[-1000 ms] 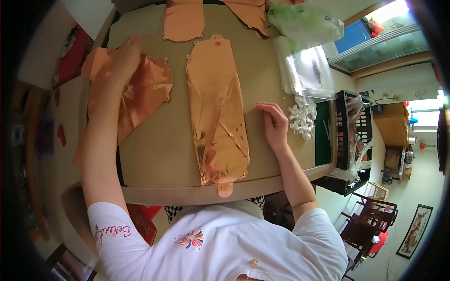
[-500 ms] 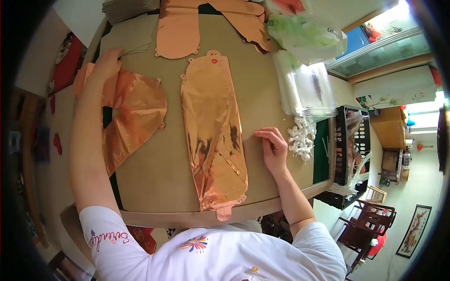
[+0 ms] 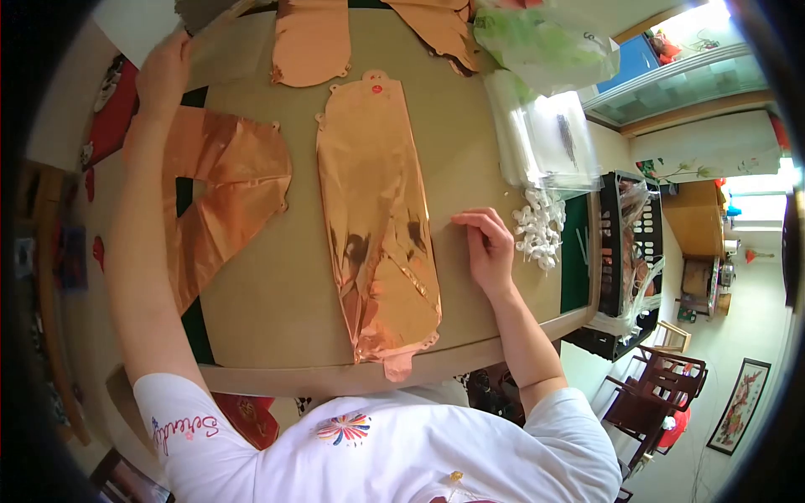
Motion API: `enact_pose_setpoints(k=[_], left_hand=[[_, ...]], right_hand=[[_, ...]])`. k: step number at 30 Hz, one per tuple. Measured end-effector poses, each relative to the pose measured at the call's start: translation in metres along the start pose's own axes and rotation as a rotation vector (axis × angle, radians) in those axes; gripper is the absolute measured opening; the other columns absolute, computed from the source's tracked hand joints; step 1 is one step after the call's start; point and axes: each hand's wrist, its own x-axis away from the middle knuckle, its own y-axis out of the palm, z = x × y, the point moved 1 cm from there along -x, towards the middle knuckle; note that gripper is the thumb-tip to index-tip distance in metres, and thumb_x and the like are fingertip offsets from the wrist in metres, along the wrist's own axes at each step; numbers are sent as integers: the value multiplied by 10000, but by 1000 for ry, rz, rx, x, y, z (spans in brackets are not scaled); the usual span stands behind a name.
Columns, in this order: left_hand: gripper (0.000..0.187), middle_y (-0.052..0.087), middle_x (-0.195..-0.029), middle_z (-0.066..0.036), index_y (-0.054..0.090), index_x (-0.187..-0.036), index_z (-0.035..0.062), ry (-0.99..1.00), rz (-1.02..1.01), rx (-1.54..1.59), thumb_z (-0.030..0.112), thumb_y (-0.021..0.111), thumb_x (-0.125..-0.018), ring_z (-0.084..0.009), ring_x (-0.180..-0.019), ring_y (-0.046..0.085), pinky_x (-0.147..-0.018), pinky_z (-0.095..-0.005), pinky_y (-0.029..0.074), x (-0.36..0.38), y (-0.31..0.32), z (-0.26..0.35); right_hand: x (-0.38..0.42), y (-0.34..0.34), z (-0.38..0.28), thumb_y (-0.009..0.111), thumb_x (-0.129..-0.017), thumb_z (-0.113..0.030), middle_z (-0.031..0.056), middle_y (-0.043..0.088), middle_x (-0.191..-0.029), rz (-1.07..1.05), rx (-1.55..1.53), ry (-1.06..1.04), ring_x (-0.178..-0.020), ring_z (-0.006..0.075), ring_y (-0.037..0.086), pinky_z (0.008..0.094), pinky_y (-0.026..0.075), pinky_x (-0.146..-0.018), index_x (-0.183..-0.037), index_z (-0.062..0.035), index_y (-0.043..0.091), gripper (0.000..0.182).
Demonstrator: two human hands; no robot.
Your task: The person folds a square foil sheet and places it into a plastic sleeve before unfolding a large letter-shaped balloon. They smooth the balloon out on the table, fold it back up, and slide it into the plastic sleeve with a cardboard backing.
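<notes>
My left hand (image 3: 164, 69) is closed at the upper left, its fingertips pinching the edge of a thin clear plastic sheet (image 3: 231, 52) beside a grey stack. My right hand (image 3: 489, 243) rests on the brown table with its fingers curled together and nothing visible in them. Between my hands lies a long, flat copper-coloured foil balloon (image 3: 377, 180) with small tabs and a red mark at its top end. Under and beside my left forearm is another foil piece (image 3: 239, 159), wide and angled, with a gap in it.
More copper foil pieces (image 3: 312, 42) lie at the far edge. Clear plastic bags (image 3: 545, 138) and a green-white bag (image 3: 537, 54) are at the upper right, above a pile of small white pieces (image 3: 539, 228). A black crate (image 3: 614, 260) stands beyond the table's right edge.
My left hand has moved up and left, and the clear sheet now stretches from it. My right hand keeps its pose. The whole view has shifted slightly.
</notes>
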Motion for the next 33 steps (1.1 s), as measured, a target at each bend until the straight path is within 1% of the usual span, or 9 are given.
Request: enact_pose_setpoints(k=[3, 7, 10, 13, 17, 22, 25, 29, 33], left_hand=[[174, 633, -1015, -113, 637, -1073, 104, 303, 310, 128, 139, 523, -947, -338, -947, 611, -783, -428, 518, 8, -54, 27], [281, 584, -982, -87, 648, -1150, 128, 364, 87, 387, 128, 621, -871, -263, -944, 587, -790, -363, 500, 117, -122, 102], [314, 581, -988, -56, 660, -1133, 84, 591, 61, 468, 67, 655, -819, -229, -943, 578, -778, -343, 490, 196, -134, 141], [264, 583, -1027, -42, 674, -1095, 83, 579, -67, 514, 133, 680, -835, -224, -963, 568, -798, -345, 471, 249, -121, 159], [387, 580, -1189, -94, 660, -1163, 115, 477, -237, 851, 347, 682, -855, -287, -1117, 541, -951, -475, 399, 272, -133, 172], [392, 533, -1328, -145, 636, -1207, 85, 434, -256, 684, 322, 640, -894, -328, -1276, 455, -1084, -488, 334, 269, -101, 184], [382, 541, -1293, -154, 648, -1168, 53, 436, -246, 617, 291, 673, -870, -318, -1235, 475, -1059, -471, 363, 272, -88, 190], [385, 537, -1296, -159, 645, -1174, 50, 376, -306, 658, 266, 685, -858, -322, -1227, 474, -1056, -468, 367, 275, -87, 194], [400, 531, -1305, -152, 635, -1196, 71, 392, -243, 657, 269, 688, -853, -325, -1242, 462, -1066, -469, 355, 276, -86, 194]], right_hand=[[2, -1, 4, 503, -873, 116, 74, 659, -924, 33, -55, 65, -850, 152, 613, 263, 480, -713, -961, -2, 684, 233], [2, 0, 2, 515, -965, -9, 75, 663, -974, -3, -357, 143, -892, 147, 633, 238, 472, -842, -1163, -27, 609, 219], [-12, 0, -34, 531, -980, -63, 92, 660, -977, -106, -958, 594, -894, 145, 635, 261, 492, -813, -1336, -72, 477, 360], [-13, 13, -30, 574, -948, -70, 83, 656, -950, -180, -949, 660, -868, 131, 627, 270, 508, -753, -1420, -87, 361, 519], [-7, 13, -18, 567, -931, -17, 52, 615, -906, -257, -417, 531, -830, 96, 607, 249, 505, -693, -1450, -113, 358, 568], [8, 1, -23, 611, -903, -37, 62, 603, -967, -260, -95, 437, -896, 144, 608, 305, 521, -749, -1401, -138, 447, 534], [18, 11, -28, 662, -874, -157, 112, 566, -1240, 38, 518, -112, -1160, 262, 550, 427, 461, -969, -1352, -146, 506, 503], [25, 32, -19, 597, -917, -287, 120, 389, -1495, -189, 558, -239, -1393, 313, 348, 551, 217, -1149, -1356, -173, 529, 459], [26, 37, -17, 574, -928, -281, 114, 443, -1460, -216, 595, -251, -1386, 306, 361, 558, 226, -1140, -1354, -178, 533, 440]])
